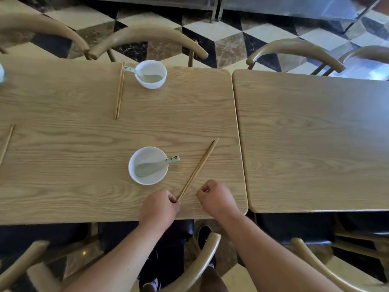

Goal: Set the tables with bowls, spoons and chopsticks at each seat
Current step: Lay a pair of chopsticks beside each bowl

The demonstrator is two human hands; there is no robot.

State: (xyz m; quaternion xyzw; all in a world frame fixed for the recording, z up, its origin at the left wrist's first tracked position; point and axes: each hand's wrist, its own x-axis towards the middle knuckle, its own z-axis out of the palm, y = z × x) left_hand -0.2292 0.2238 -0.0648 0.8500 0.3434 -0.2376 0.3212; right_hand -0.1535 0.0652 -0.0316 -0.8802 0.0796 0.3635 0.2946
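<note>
The wooden bench (pixel 84 144) lies under both hands. Just beyond the left hand (pixel 157 207) stands a white bowl (pixel 151 180). The left hand pinches the near end of the chopsticks (pixel 197 169), which slant away between the hands. The right hand (pixel 217 197) is curled into a fist beside them, with nothing visible in it. A spoon (pixel 147 168) rests in the bowl.

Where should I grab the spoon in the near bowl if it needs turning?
Pinch the handle tip of the spoon, coming from the right. Its scoop lies down inside the near bowl, while the handle pokes out over the right rim, clear of the chopsticks.
</note>
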